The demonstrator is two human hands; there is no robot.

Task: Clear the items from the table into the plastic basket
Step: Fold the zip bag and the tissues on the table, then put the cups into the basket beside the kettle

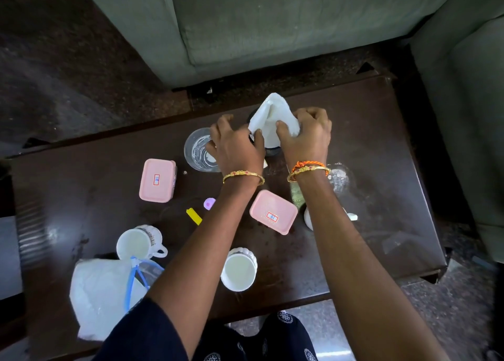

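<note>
Dark and shiny, our brown table (pixel 381 148) sits on a speckled floor with a grey-green sofa (pixel 272 22) behind it. We do not see a plastic basket anywhere.

Closest to us, at the left edge of the table, lies a white bag (pixel 101 298) with blue strings. Just past it stands a white mug (pixel 137 244) with a handle. Near the middle edge stands a white cup (pixel 240 269) with wavy sides.

A little farther, between our arms, sits a pink box (pixel 272 212) with a small label. A second pink box (pixel 157 180) sits more to the left. Between them lie a yellow strip (pixel 194 216) and a tiny purple cap (pixel 209 204). Something white peeks out from under our right arm, but we cannot tell what it is.

Farther still, a clear glass (pixel 197 149) stands next to our left hand (pixel 237 145). That hand pinches the bottom corner of a white cloth (pixel 270 115). Our right hand (pixel 305 137) is bunched tight on the other side of the cloth. The cloth pokes up like a little tent over a dark round thing (pixel 271 150) that it mostly hides.
</note>
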